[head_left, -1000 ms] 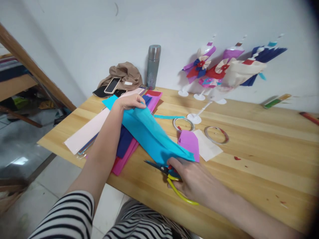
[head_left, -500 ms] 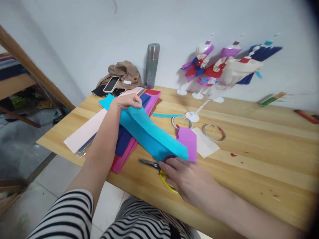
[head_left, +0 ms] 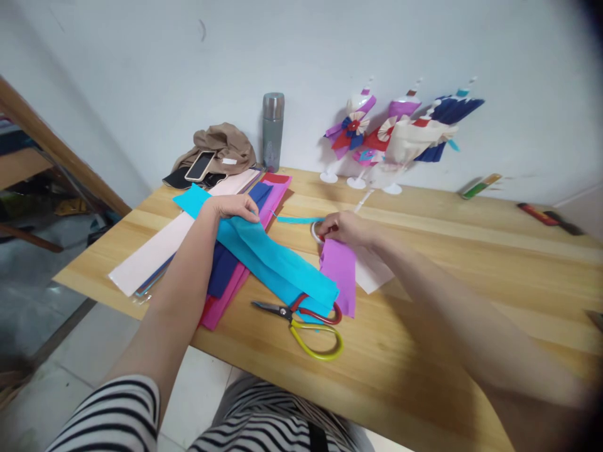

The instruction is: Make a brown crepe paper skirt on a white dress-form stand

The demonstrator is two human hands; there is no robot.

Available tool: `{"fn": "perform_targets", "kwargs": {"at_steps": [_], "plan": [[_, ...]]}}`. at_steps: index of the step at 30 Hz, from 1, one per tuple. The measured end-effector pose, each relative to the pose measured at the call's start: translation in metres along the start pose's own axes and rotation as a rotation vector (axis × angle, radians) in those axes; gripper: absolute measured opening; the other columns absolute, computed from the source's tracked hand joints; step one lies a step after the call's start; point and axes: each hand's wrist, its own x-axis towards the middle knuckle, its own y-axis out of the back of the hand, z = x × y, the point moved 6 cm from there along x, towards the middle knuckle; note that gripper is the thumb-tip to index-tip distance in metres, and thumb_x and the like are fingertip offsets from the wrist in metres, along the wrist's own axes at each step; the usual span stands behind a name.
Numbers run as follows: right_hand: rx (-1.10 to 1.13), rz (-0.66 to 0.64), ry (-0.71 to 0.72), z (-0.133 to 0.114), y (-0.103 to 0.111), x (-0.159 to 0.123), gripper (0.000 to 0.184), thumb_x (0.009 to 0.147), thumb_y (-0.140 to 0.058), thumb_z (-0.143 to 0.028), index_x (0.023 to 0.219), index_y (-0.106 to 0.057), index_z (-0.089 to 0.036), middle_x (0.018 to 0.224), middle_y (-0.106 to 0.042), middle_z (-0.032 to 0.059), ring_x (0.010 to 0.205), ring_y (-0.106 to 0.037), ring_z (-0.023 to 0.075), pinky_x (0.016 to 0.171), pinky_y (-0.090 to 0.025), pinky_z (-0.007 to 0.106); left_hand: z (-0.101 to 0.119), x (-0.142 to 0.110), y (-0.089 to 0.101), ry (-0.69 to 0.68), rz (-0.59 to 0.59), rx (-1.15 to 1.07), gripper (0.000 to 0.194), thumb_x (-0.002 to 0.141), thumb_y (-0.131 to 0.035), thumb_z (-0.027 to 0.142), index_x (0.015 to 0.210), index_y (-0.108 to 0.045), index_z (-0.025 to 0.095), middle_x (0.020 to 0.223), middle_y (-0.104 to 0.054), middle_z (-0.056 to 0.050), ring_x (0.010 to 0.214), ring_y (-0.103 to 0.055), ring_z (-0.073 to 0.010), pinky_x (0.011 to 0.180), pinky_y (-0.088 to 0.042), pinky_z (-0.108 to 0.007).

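Observation:
My left hand [head_left: 238, 206] pinches a long sheet of bright blue crepe paper [head_left: 277, 254], which lies slanting across other folded paper. Near the middle of the table, my right hand [head_left: 347, 227] has its fingers curled down over a ring-shaped roll [head_left: 315, 233], at the right end of a narrow blue strip [head_left: 299, 220]. Its fingertips are partly hidden, so what they pinch is unclear. Scissors [head_left: 285, 312] with one red and one yellow handle lie by the blue sheet's lower end. A purple paper piece [head_left: 340, 276] and a white piece [head_left: 372, 270] lie below my right hand.
Pink [head_left: 146, 254], navy and magenta paper lies at the left under the blue sheet. Behind are a brown cloth [head_left: 226, 144], a phone [head_left: 200, 166] and a grey flask [head_left: 272, 135]. Decorated stands [head_left: 400, 138] line the wall. A cutter [head_left: 537, 214] lies far right.
My right hand has let go of the scissors, leaving them on the table, and has moved up to the ring-shaped roll. My left hand still holds the blue crepe paper. The view has shifted slightly.

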Motion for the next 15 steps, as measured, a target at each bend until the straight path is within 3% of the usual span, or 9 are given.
{"fn": "perform_targets", "kwargs": {"at_steps": [4, 8, 12, 15], "plan": [[-0.018, -0.158, 0.073, 0.002, -0.013, 0.007, 0.022, 0.079, -0.053, -0.012, 0.078, -0.075, -0.015, 0.081, -0.075, 0.0015, 0.073, -0.062, 0.0123, 0.069, -0.041, 0.021, -0.001, 0.001, -0.001, 0.015, 0.0, -0.025, 0.03, 0.055, -0.089, 0.042, 0.062, -0.076, 0.015, 0.054, -0.063, -0.001, 0.05, -0.05, -0.0111, 0.05, -0.039, -0.022], [-0.106, -0.136, 0.021, 0.015, -0.016, 0.018, 0.015, 0.074, -0.057, -0.008, 0.068, -0.068, -0.016, 0.069, -0.07, 0.0044, 0.061, -0.057, 0.0144, 0.062, -0.04, 0.025, -0.004, 0.001, -0.001, 0.003, -0.029, -0.049, 0.028, 0.058, -0.088, 0.037, 0.063, -0.075, 0.013, 0.055, -0.063, -0.002, 0.053, -0.053, -0.0123, 0.054, -0.043, -0.023], [-0.174, -0.007, -0.02, 0.014, -0.006, 0.028, 0.022, 0.086, -0.051, -0.014, 0.092, -0.072, -0.012, 0.082, -0.074, 0.0109, 0.071, -0.062, 0.0199, 0.065, -0.044, 0.028, -0.007, 0.003, -0.001, 0.006, -0.05, -0.071, 0.025, 0.06, -0.088, 0.035, 0.066, -0.076, 0.014, 0.057, -0.064, -0.002, 0.056, -0.055, -0.0128, 0.057, -0.045, -0.023], [-0.209, 0.019, -0.025, 0.004, -0.006, 0.04, 0.033, 0.09, -0.047, -0.014, 0.111, -0.071, -0.014, 0.095, -0.076, 0.0111, 0.081, -0.068, 0.0222, 0.072, -0.049, 0.03, -0.008, 0.004, -0.001, 0.0, -0.042, -0.076, 0.026, 0.06, -0.089, 0.035, 0.064, -0.075, 0.014, 0.056, -0.063, -0.002, 0.052, -0.05, -0.0105, 0.053, -0.041, -0.022]]}}
